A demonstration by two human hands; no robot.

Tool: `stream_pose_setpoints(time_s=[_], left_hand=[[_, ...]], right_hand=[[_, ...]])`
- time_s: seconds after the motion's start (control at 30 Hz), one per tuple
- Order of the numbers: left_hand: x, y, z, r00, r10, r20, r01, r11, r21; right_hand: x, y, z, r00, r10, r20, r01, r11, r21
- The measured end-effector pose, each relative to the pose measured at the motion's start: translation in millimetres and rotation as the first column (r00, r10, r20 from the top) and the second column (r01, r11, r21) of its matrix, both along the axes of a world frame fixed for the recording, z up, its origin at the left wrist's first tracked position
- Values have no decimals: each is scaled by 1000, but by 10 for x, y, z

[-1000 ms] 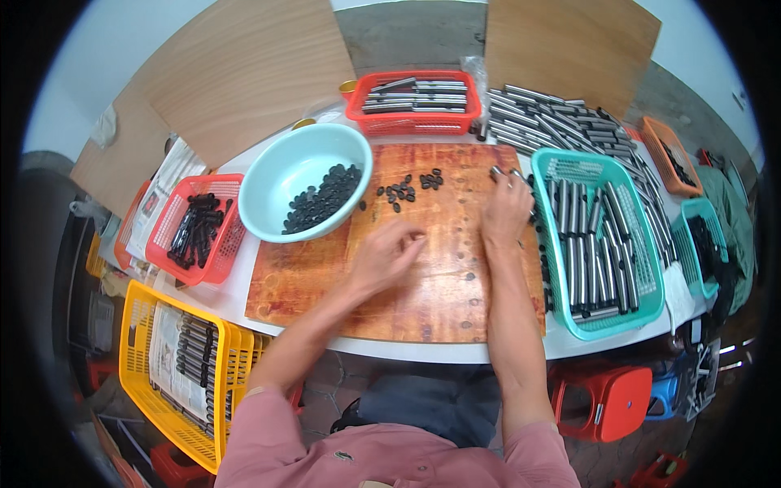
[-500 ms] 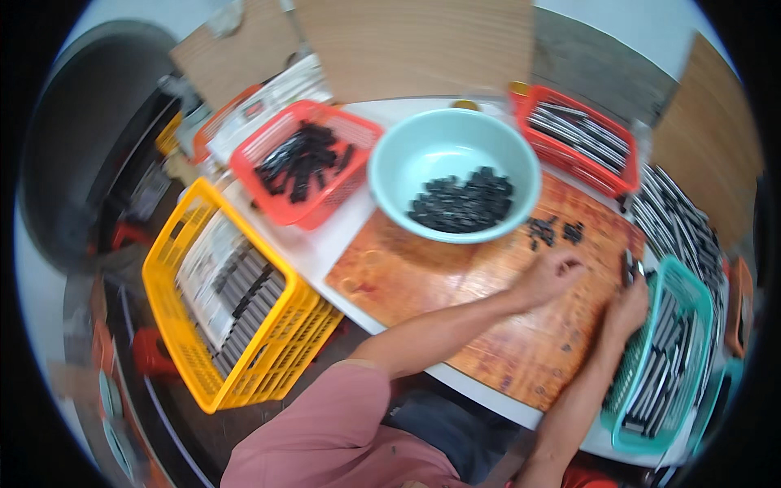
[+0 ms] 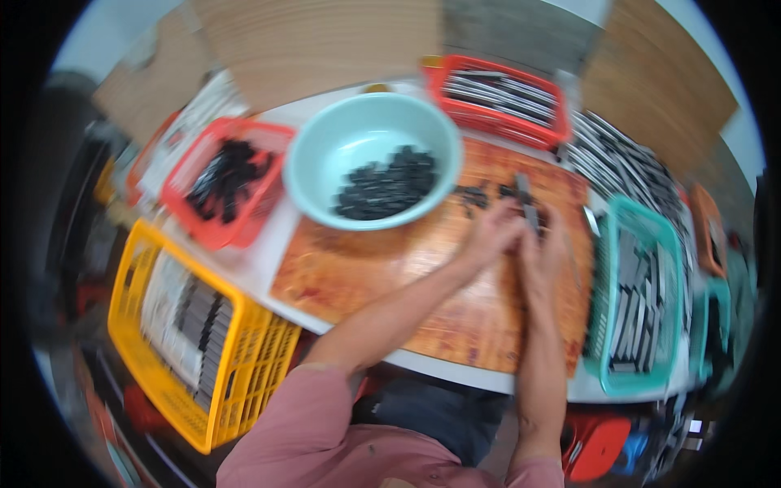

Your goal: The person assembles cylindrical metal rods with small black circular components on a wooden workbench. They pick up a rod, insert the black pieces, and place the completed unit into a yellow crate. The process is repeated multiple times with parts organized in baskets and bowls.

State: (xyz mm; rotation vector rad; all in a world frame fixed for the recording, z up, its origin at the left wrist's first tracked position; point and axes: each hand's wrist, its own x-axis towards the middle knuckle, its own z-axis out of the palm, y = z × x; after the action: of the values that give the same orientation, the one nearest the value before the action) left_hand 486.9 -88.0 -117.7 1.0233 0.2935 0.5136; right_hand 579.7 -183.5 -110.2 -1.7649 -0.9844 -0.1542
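Note:
Both my hands meet over the far right part of an orange-brown wooden board (image 3: 423, 276). My right hand (image 3: 547, 254) grips a short grey metal rod (image 3: 525, 203) that sticks out away from me. My left hand (image 3: 491, 233) has its fingers bunched against the rod's near end; motion blur hides what they pinch. A few small black pieces (image 3: 473, 195) lie loose on the board just left of my hands. A light blue bowl (image 3: 325, 146) holding a heap of the same black pieces stands at the board's far left corner.
A teal basket (image 3: 604, 325) of grey rods sits right of the board. A red basket (image 3: 496, 99) of rods and a loose pile of rods (image 3: 626, 171) lie beyond. Left are a red basket (image 3: 213, 229) of black parts and, lower, a yellow crate (image 3: 244, 366).
The view has swung back to the right. My hands, apart a second ago, have come together at the board's far right, and a grey rod is now in my right hand.

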Motion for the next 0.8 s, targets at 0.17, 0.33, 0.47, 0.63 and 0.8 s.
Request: stream_pose_setpoints(time_s=[0.17, 0.33, 0.47, 0.63, 0.8], left_hand=[[3, 86, -45, 997, 52, 55, -48, 996, -69], [-70, 17, 167, 998, -8, 63, 19, 984, -180], [-93, 47, 117, 997, -20, 78, 33, 985, -171], [-91, 108, 95, 996, -28, 89, 44, 982, -181], [-58, 129, -1, 994, -2, 112, 28, 973, -230]], right_hand=[[-132, 10, 192, 996, 80, 32, -81, 996, 27], [-134, -7, 193, 995, 98, -17, -97, 995, 37], [-146, -4, 187, 993, 116, -6, -116, 993, 20], [-154, 6, 182, 985, 136, -107, -135, 991, 21], [-160, 8, 182, 977, 178, -118, -178, 984, 12]])
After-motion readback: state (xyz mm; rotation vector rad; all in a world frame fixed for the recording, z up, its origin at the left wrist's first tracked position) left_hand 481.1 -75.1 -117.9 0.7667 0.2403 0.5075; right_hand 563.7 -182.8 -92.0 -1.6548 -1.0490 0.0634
